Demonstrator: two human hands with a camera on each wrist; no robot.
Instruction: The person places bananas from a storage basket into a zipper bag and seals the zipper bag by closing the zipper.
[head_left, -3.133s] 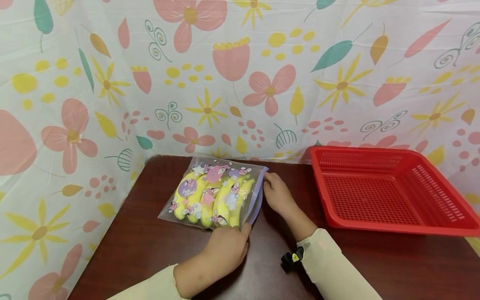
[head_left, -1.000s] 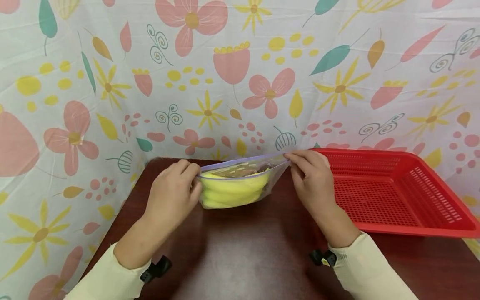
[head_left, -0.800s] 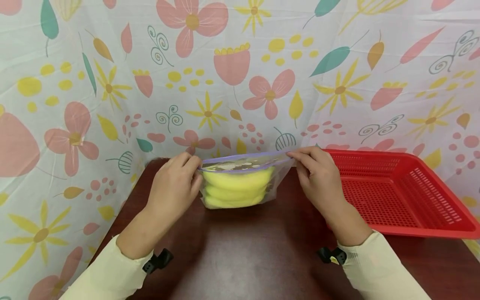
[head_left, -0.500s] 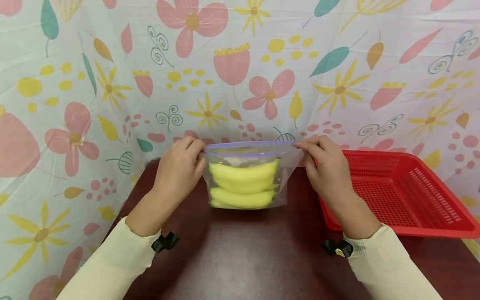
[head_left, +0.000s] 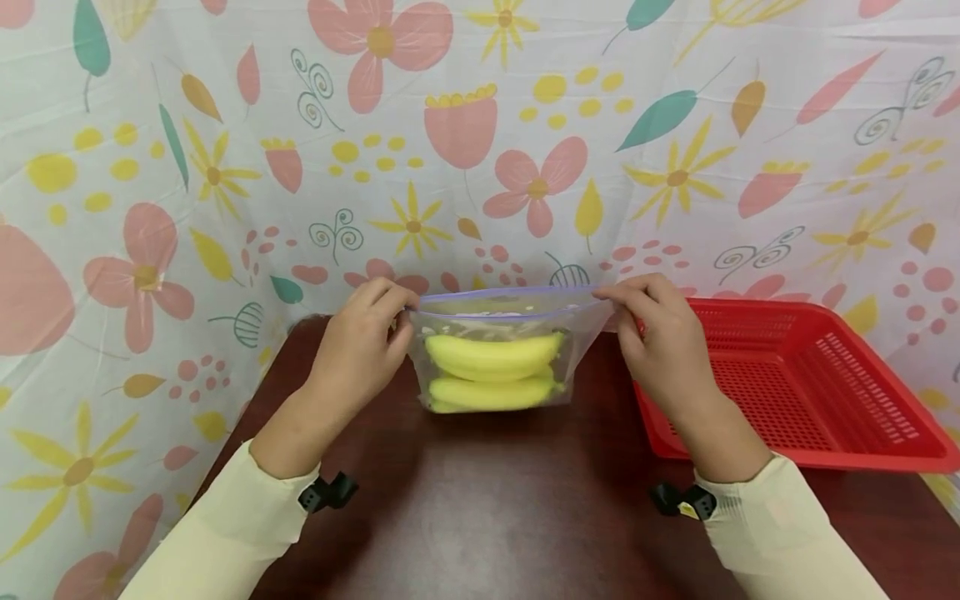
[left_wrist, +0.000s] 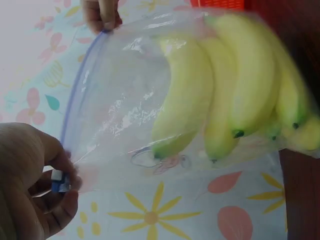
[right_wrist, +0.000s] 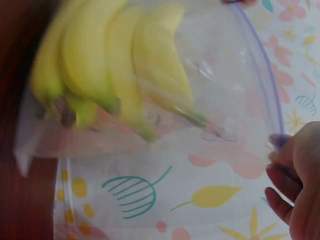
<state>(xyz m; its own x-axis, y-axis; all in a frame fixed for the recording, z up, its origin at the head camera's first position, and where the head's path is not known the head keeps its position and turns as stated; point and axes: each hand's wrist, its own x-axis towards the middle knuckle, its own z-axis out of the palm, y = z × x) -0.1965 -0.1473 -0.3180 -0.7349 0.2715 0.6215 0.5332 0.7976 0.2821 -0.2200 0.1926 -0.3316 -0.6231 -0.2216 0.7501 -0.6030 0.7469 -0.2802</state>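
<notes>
A clear zip bag (head_left: 498, 333) with a purple seal strip hangs upright just above the dark brown table (head_left: 480, 508). Several yellow bananas (head_left: 491, 357) lie stacked inside it. My left hand (head_left: 358, 354) pinches the bag's top left corner, and in the left wrist view its fingers (left_wrist: 55, 192) close on the seal's end beside the bananas (left_wrist: 235, 85). My right hand (head_left: 660, 333) pinches the top right corner. In the right wrist view the right hand's fingers (right_wrist: 285, 165) grip the purple strip (right_wrist: 262, 65), and the bananas (right_wrist: 115, 65) sag toward the bag's bottom.
A red perforated plastic basket (head_left: 795, 383) stands on the table at the right, close to my right wrist. A floral cloth (head_left: 480, 142) hangs behind and on both sides of the table. Black wrist straps (head_left: 326, 492) show on both cream sleeves.
The bag lay flat on the table with its printed side up. Both hands have since turned it and lifted it upright by its top corners; the bananas slid down inside.
</notes>
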